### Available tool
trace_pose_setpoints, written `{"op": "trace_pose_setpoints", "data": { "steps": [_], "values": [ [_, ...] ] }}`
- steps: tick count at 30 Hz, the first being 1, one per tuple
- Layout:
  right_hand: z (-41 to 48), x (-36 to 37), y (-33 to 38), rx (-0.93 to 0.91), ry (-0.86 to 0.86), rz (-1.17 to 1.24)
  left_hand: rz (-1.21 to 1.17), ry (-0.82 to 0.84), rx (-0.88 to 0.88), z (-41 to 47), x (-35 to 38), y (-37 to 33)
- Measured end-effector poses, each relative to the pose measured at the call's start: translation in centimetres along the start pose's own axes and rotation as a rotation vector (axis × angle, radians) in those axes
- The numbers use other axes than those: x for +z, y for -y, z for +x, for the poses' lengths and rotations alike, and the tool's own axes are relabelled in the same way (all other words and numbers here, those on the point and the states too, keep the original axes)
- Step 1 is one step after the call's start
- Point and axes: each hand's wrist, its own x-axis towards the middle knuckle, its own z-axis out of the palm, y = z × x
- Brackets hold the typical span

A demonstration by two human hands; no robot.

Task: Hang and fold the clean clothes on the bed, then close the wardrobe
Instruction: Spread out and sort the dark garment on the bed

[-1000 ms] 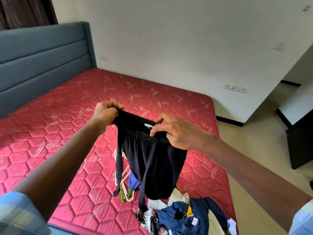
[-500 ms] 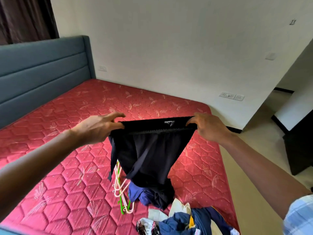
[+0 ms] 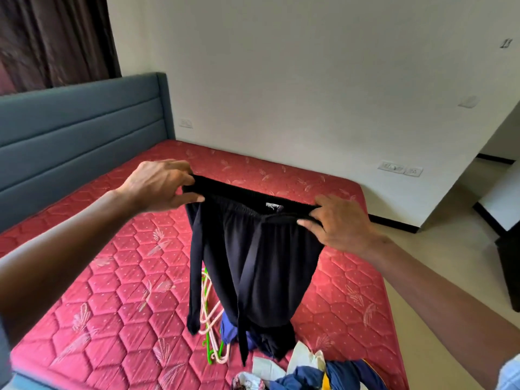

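1. A person holds a pair of black trousers (image 3: 253,263) up over a bed, seen from their own head looking down.
2. The left hand (image 3: 157,187) pinches the left end of the elastic waistband, fingers curled over it and thumb beneath. The right hand (image 3: 340,223) grips the right end the same way. The band is stretched almost straight between them.
3. The trouser legs hang down, and their lower ends reach the pile of clothes (image 3: 309,375) at the near right corner of the mattress (image 3: 112,277).
4. Pink and green hangers (image 3: 209,327) lie just left of that pile, partly hidden behind the hanging cloth.
5. Red quilted mattress surface shows to the left of the trousers and beyond them, as far as the blue-grey headboard (image 3: 78,130) on the left.
6. The mattress's right edge runs from near to far beside pale floor (image 3: 439,249). Its far edge lies near a white wall (image 3: 281,80).
7. Dark furniture (image 3: 509,271) stands at the right edge of the view, well apart from the bed.
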Motion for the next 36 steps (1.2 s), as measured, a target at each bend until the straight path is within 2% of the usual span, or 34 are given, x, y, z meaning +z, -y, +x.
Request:
{"op": "trace_pose_setpoints", "data": {
  "steps": [2, 5, 7, 10, 11, 12, 13, 14, 15, 18, 19, 20, 21, 24, 26, 28, 31, 33, 36],
  "values": [
    [2.5, -1.7, -1.5, 0.146, -0.029, 0.081, 0.031, -0.051, -0.080, 2.2, -2.9, 0.7],
    [6.7, -7.2, -5.8, 0.244, -0.098, 0.284, -0.012, -0.142, -0.150, 7.0, -10.0, 1.4],
    [9.1, -11.4, -8.6, 0.238, -0.232, 0.457, -0.103, -0.319, -0.143, 10.4, -15.6, 1.4],
    [11.2, -17.5, -12.4, 0.102, -0.319, 0.822, -0.558, -0.585, -0.196, 14.8, -23.5, -1.6],
    [11.5, -19.1, -13.3, 0.053, -0.347, 0.897, -0.752, -0.620, -0.177, 16.0, -25.2, -3.2],
    [11.9, -20.0, -14.2, 0.037, -0.385, 0.872, -0.939, -0.633, -0.133, 16.8, -26.5, -4.8],
    [12.2, -20.9, -15.2, 0.035, -0.413, 0.808, -1.035, -0.624, -0.100, 17.4, -27.8, -6.6],
    [12.3, -21.6, -16.1, 0.047, -0.416, 0.727, -1.028, -0.597, -0.062, 17.9, -28.4, -8.2],
    [12.1, -22.3, -16.8, 0.066, -0.409, 0.610, -0.885, -0.532, 0.000, 18.2, -28.9, -9.2],
    [10.4, -23.1, -18.5, 0.073, -0.344, 0.158, 0.221, -0.233, 0.184, 18.3, -28.6, -9.0],
    [9.8, -22.7, -18.9, 0.043, -0.318, 0.088, 0.416, -0.143, 0.200, 18.2, -28.3, -8.6],
    [9.3, -22.2, -19.1, 0.018, -0.319, 0.047, 0.474, -0.076, 0.179, 18.0, -27.9, -8.5],
    [8.9, -21.3, -19.1, -0.012, -0.351, 0.025, 0.485, -0.045, 0.126, 17.9, -27.5, -8.3],
    [8.6, -19.1, -19.0, -0.038, -0.477, 0.120, 0.419, -0.123, 0.023, 17.6, -26.9, -7.3],
    [8.6, -18.6, -19.7, -0.051, -0.498, 0.294, 0.331, -0.130, -0.072, 17.3, -27.1, -7.2],
    [8.4, -18.4, -20.4, -0.114, -0.516, 0.570, 0.276, -0.131, -0.135, 16.8, -27.0, -7.4],
    [7.9, -17.7, -21.2, -0.101, -0.513, 0.858, 0.048, -0.176, -0.240, 15.9, -26.6, -8.6],
    [7.2, -17.0, -20.7, -0.084, -0.471, 1.040, -0.064, -0.110, -0.326, 15.4, -25.6, -8.9],
    [6.5, -15.6, -19.4, -0.034, -0.387, 1.178, -0.282, 0.128, -0.468, 14.8, -23.4, -9.2]
  ]
}}
